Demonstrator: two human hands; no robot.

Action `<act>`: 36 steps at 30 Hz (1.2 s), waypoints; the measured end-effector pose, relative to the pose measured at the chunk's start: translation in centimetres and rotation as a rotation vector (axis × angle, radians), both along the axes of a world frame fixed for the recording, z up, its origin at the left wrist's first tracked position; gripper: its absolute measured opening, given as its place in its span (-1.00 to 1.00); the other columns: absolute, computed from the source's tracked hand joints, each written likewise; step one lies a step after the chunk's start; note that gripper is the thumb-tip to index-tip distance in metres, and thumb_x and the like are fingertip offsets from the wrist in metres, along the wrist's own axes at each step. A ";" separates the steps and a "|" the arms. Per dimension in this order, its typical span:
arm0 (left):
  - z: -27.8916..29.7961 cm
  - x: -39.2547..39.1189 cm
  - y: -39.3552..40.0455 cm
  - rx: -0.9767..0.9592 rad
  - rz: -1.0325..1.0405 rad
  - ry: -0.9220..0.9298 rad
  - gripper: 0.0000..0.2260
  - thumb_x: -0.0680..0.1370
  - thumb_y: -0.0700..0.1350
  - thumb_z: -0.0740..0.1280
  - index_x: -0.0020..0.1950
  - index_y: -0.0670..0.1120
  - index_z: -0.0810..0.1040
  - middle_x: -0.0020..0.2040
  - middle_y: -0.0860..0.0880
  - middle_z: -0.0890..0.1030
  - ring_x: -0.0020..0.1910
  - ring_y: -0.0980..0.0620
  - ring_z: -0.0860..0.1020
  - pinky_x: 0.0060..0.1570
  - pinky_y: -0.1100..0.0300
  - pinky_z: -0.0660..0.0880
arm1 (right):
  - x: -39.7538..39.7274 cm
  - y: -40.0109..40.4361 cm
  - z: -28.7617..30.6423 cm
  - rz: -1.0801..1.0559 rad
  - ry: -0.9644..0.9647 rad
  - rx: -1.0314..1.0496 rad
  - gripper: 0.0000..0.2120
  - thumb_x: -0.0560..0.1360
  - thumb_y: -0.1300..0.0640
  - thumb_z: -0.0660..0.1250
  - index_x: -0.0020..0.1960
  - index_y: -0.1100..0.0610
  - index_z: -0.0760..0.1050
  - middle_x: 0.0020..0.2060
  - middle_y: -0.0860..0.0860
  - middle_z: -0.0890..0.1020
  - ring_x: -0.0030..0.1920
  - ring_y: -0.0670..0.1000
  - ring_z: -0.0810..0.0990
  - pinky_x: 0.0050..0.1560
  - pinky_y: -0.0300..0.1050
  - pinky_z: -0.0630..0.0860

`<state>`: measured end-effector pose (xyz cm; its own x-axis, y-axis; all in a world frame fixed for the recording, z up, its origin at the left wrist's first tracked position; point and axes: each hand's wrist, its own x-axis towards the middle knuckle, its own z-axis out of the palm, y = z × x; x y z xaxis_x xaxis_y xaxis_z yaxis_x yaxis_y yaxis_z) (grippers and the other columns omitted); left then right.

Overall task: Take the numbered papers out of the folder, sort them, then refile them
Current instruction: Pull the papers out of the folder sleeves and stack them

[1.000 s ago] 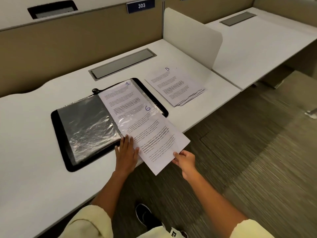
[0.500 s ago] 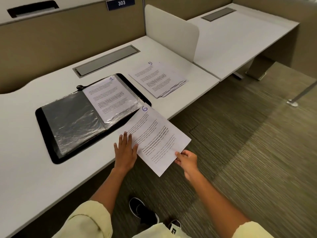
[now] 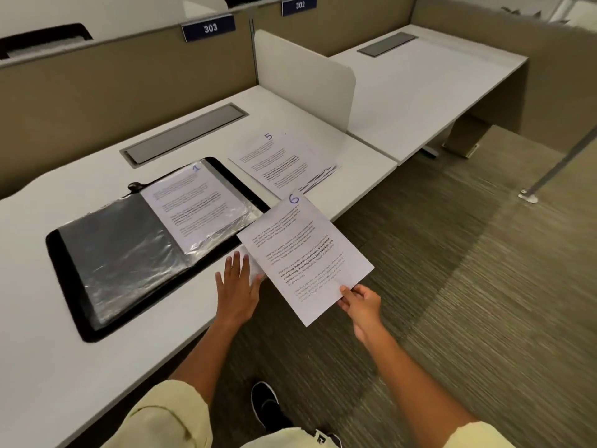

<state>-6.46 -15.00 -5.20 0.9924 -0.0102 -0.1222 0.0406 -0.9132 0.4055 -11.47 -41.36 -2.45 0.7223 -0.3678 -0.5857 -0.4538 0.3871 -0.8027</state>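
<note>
A black folder (image 3: 69,287) lies open on the white desk (image 3: 48,360), with clear plastic sleeves. Its right sleeve holds a sheet marked 1 (image 3: 197,202). My right hand (image 3: 358,302) pinches the lower corner of a sheet marked 6 (image 3: 303,257), which is out of the folder and hangs over the desk's front edge. My left hand (image 3: 237,287) rests flat on the desk just below the folder, fingers straight. A small stack of loose papers topped by a sheet marked 5 (image 3: 279,160) lies to the right of the folder.
A grey cable hatch (image 3: 184,137) is set into the desk behind the folder. A white divider panel (image 3: 303,79) stands at the desk's right end, with another desk (image 3: 420,85) beyond it. Carpeted floor lies to the right.
My right hand has pulled the sheet marked 6 out of the folder's sleeve, toward the right and off the desk edge. The sheet marked 1 now shows uncovered. My left hand stays put.
</note>
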 end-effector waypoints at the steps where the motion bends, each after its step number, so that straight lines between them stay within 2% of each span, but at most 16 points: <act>1: 0.1 0.7 0.3 -0.003 -0.003 -0.005 -0.43 0.68 0.13 -0.02 0.61 -0.05 -0.12 0.60 -0.04 -0.19 0.57 0.01 -0.24 0.52 -0.08 -0.26 | 0.7 0.2 0.2 -0.010 0.001 -0.002 -0.89 0.57 0.34 0.35 0.00 0.15 0.54 -0.01 0.10 0.68 0.00 0.03 0.68 -0.06 -0.12 0.63; 8: 0.3 6.1 3.3 0.014 -0.011 -0.049 -0.41 0.66 0.19 -0.03 0.61 -0.08 -0.02 0.61 -0.09 -0.09 0.58 -0.05 -0.17 0.52 -0.14 -0.20 | 6.0 2.7 0.9 -0.069 -0.007 0.033 -0.89 0.56 0.33 0.34 0.01 0.15 0.54 0.01 0.10 0.67 0.03 0.04 0.67 -0.02 -0.10 0.61; 12: -0.3 8.6 5.4 0.045 -0.033 -0.044 -0.28 0.56 0.31 -0.22 0.61 -0.09 -0.02 0.61 -0.09 -0.10 0.59 -0.06 -0.16 0.50 -0.13 -0.21 | 8.9 4.4 1.2 -0.095 -0.018 0.042 -0.89 0.56 0.33 0.35 0.02 0.15 0.54 0.02 0.11 0.67 0.04 0.04 0.66 -0.02 -0.09 0.60; 16: -0.6 10.6 7.0 0.034 -0.021 -0.017 -0.37 0.64 0.23 -0.06 0.61 -0.08 -0.04 0.61 -0.09 -0.12 0.58 -0.08 -0.19 0.50 -0.15 -0.22 | 11.3 5.7 1.4 -0.124 -0.031 0.040 -0.89 0.56 0.34 0.34 0.02 0.16 0.54 0.00 0.10 0.66 0.02 0.04 0.66 0.00 -0.07 0.60; 22: -1.1 12.3 7.8 0.005 -0.011 -0.048 -0.19 0.47 0.36 -0.27 0.61 -0.07 -0.01 0.61 -0.10 -0.09 0.59 -0.09 -0.15 0.50 -0.17 -0.20 | 14.7 6.7 1.4 -0.139 -0.026 0.069 -0.90 0.57 0.36 0.33 -0.03 0.19 0.52 -0.02 0.11 0.64 -0.01 0.04 0.65 0.10 0.02 0.59; 25: -1.1 13.3 7.6 -0.008 0.006 -0.053 -0.18 0.46 0.37 -0.25 0.61 -0.07 0.00 0.61 -0.11 -0.09 0.59 -0.10 -0.15 0.49 -0.19 -0.18 | 16.6 6.6 1.3 -0.130 -0.018 0.070 -0.92 0.57 0.35 0.32 0.01 0.20 0.51 -0.02 0.09 0.63 -0.02 0.03 0.64 0.10 0.00 0.59; 28: -1.2 14.4 7.0 -0.025 0.032 -0.042 -0.18 0.47 0.39 -0.17 0.61 -0.05 -0.01 0.61 -0.09 -0.11 0.59 -0.09 -0.16 0.49 -0.18 -0.17 | 18.7 6.3 1.1 -0.114 -0.022 0.082 -0.85 0.57 0.35 0.32 0.13 0.24 0.49 -0.02 0.09 0.62 -0.03 0.03 0.64 0.08 -0.01 0.60; 31: -1.2 15.6 6.3 -0.045 0.097 -0.017 -0.18 0.47 0.42 -0.11 0.61 -0.02 -0.04 0.61 -0.06 -0.16 0.58 -0.06 -0.20 0.50 -0.16 -0.20 | 21.3 6.1 1.1 -0.077 -0.020 0.081 -0.91 0.57 0.36 0.32 -0.01 0.21 0.52 -0.03 0.11 0.62 -0.05 0.04 0.65 0.09 0.02 0.60; 36: -1.2 17.7 4.5 -0.049 0.161 -0.037 -0.04 0.37 0.54 -0.25 0.61 -0.02 -0.04 0.61 -0.06 -0.17 0.58 -0.06 -0.21 0.48 -0.15 -0.23 | 26.5 5.1 1.3 -0.028 -0.003 0.094 -0.90 0.56 0.37 0.34 -0.06 0.20 0.52 -0.05 0.12 0.63 -0.07 0.07 0.65 0.06 0.00 0.60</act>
<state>11.28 -10.50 -6.39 0.9856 0.1439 -0.0889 0.1687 -0.8753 0.4532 15.02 -36.27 -1.19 0.7145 -0.3317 -0.6160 -0.4390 0.4729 -0.7639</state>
